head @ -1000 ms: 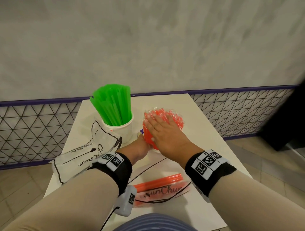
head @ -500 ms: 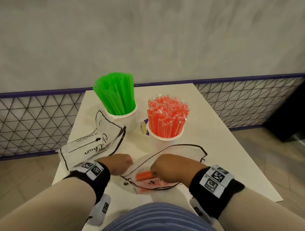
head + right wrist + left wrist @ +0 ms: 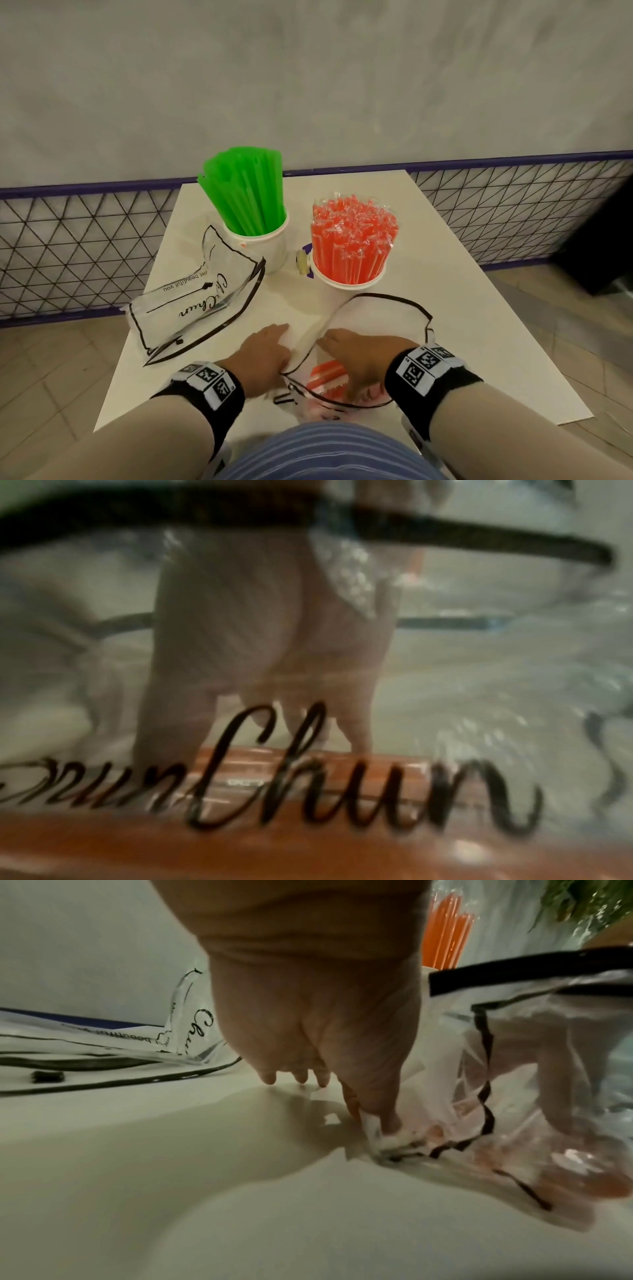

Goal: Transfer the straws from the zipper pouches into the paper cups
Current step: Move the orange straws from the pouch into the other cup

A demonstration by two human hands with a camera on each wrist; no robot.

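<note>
1. Left hand [image 3: 262, 356] lies palm down at 7 o'clock, knuckles up, wrist banded in black; its thumb and forefinger pinch the near pouch [image 3: 373, 318] rim.
2. Right hand [image 3: 359, 359] at 5 o'clock reaches down inside that pouch, fingers [image 3: 359, 731] pointing downward toward the orange straws [image 3: 327, 373].
3. Both forearms run in from 6 o'clock.

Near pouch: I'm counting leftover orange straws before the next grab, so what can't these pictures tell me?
- Straw count: in the head view the right hand inside the near pouch covers most of the orange straws.
- Right hand's hold: the right wrist view is blurred, and pouch lettering crosses the fingers.
- Left hand: pinches the pouch edge; the grip is partly hidden in the left wrist view.
</note>
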